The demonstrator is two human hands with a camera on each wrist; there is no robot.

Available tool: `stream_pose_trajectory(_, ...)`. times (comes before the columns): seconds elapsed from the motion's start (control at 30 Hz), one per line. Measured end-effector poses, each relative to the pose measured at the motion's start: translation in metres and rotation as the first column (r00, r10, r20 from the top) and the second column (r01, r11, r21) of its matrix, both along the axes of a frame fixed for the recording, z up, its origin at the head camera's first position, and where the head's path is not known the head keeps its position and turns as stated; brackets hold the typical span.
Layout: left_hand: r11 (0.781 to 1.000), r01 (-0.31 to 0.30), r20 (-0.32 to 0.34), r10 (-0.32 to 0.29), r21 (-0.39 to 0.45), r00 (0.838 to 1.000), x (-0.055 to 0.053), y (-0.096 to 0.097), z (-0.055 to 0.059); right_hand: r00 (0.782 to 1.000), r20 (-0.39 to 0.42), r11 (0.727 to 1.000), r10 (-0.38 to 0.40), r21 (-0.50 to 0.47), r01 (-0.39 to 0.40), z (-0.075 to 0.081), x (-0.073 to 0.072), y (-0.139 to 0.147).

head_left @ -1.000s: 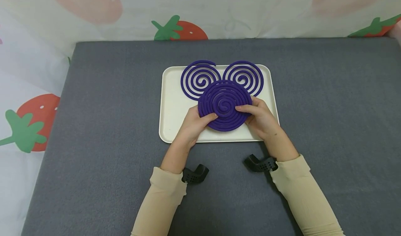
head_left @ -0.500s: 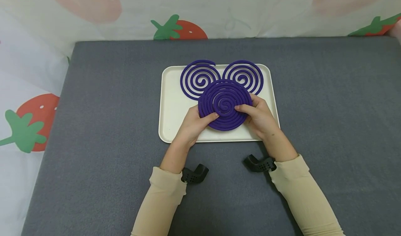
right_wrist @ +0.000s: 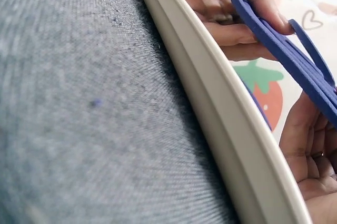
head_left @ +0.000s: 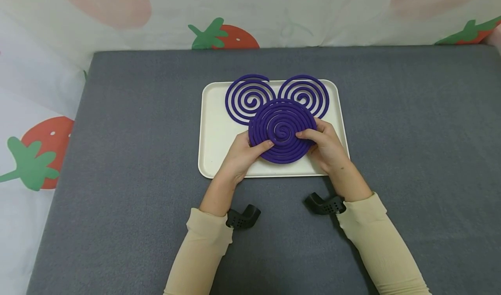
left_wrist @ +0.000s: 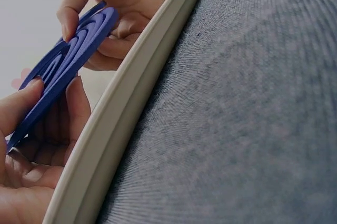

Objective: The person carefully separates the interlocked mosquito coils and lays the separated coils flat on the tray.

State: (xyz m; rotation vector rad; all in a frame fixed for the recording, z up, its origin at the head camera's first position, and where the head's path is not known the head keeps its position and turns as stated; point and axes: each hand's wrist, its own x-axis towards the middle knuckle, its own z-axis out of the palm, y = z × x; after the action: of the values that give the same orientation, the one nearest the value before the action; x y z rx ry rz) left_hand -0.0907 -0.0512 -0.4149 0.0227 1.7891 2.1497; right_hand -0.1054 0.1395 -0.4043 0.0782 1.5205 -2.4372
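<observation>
In the head view a round, tightly wound purple mosquito coil point(head_left: 282, 153) is held above the white tray point(head_left: 219, 155). My left hand point(head_left: 239, 158) pinches its lower left side, thumb on top and fingers underneath. My right hand point(head_left: 328, 149) grips the right side, its thumb reaching toward the centre. Both wrist views show the disc tilted over the tray rim, and in the right wrist view one strand point(right_wrist: 314, 52) stands apart from the rest. Behind it are two looser single mosquito coils, one on the left point(head_left: 233, 112) and one on the right point(head_left: 325, 95), overlapping the tray's far rim.
A grey cloth-covered table point(head_left: 129, 155) extends around the tray on every side. Behind it hangs a pale curtain point(head_left: 164, 8) printed with strawberries. Each wrist carries a black camera mount, one on the left point(head_left: 244, 216) and one on the right point(head_left: 322, 203).
The held coil and both hands have shifted very slightly to the right. The two loose coils stay where they were.
</observation>
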Motion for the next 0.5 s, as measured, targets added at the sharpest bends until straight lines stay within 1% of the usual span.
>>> stream_pose_trajectory(0.13, 1.0, -0.01, 0.006, 0.01, 0.026, 1.0, 0.0002, 0.0, 0.0, 1.0, 0.002, 1.0, -0.003, 0.008, 0.003, -0.0006, -0.0003, 0.0)
stream_pose_trajectory(0.3, 0.999, -0.019, 0.018, 0.019, 0.027, 1.0, 0.0001, -0.0004, -0.0001, 1.0, -0.004, 1.0, -0.005, 0.028, 0.005, -0.0012, -0.0008, -0.0005)
stream_pose_trajectory(0.4, 1.0, -0.018, 0.018, 0.017, 0.025, 1.0, 0.0002, -0.0007, 0.0002, 1.0, -0.02, 0.998, -0.012, 0.062, 0.014, -0.0014, -0.001, -0.0011)
stream_pose_trajectory(0.5, 1.0, -0.015, 0.012, 0.015, 0.024, 1.0, 0.0004, -0.0006, 0.0011, 0.999, -0.037, 0.993, -0.023, 0.116, 0.027, -0.0019, -0.0011, -0.0017)
